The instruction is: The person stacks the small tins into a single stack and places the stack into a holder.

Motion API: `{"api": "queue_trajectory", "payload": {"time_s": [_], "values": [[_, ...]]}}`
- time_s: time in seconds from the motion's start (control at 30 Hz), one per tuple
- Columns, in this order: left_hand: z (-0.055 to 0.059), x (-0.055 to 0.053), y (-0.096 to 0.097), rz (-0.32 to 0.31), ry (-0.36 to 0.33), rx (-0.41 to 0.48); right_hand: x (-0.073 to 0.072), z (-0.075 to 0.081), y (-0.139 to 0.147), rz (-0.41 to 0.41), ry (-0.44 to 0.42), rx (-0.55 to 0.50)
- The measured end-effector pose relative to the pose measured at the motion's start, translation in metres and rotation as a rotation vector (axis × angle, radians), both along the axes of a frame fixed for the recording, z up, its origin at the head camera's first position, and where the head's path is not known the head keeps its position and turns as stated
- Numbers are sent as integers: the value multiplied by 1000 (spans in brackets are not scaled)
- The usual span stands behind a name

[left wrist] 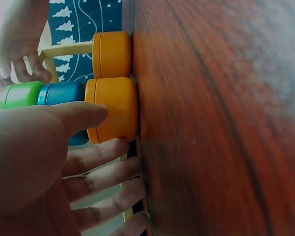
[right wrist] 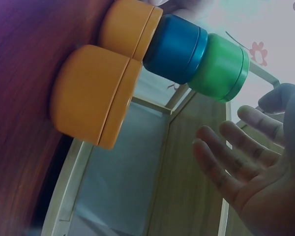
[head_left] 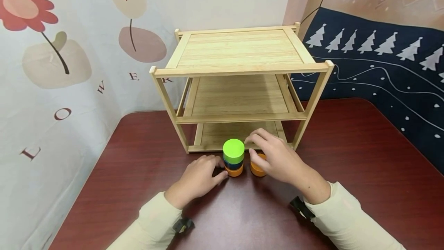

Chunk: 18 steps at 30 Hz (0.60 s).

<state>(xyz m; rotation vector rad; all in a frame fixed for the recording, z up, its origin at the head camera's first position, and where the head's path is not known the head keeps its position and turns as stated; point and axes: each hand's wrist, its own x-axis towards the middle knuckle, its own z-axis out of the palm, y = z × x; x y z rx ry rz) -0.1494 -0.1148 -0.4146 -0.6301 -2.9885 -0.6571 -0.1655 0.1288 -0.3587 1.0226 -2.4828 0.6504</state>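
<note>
On the dark red table (head_left: 347,157), the left hand (head_left: 198,176) rests with fingers loosely spread, its thumb touching the bottom orange piece (left wrist: 113,109) of a stack of 3 round pieces (head_left: 233,157), orange below, blue in the middle, green on top. Just right of the stack stands 1 single orange piece (head_left: 257,168), and the right hand (head_left: 277,159) hovers over it with fingers spread; whether it touches seems unclear. Just behind stands a 3-shelf wooden rack (head_left: 239,68).

Red-brown table (head_left: 347,157) under shelf rack (head_left: 239,88), orange blocks (head_left: 257,168).
</note>
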Motion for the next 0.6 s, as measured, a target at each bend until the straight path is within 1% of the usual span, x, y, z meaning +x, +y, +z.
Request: {"api": "queue_trajectory", "payload": {"time_s": [0.3,0.47,0.6], "values": [[-1,-1,0,-2,-3,-9,-2,-3,5,-5,26,0],[-2,-1,-1,3,2,-11,-3,-3,6,-20,20,15],[-2,-1,0,3,4,-11,-5,-2,7,-37,-2,30]]}}
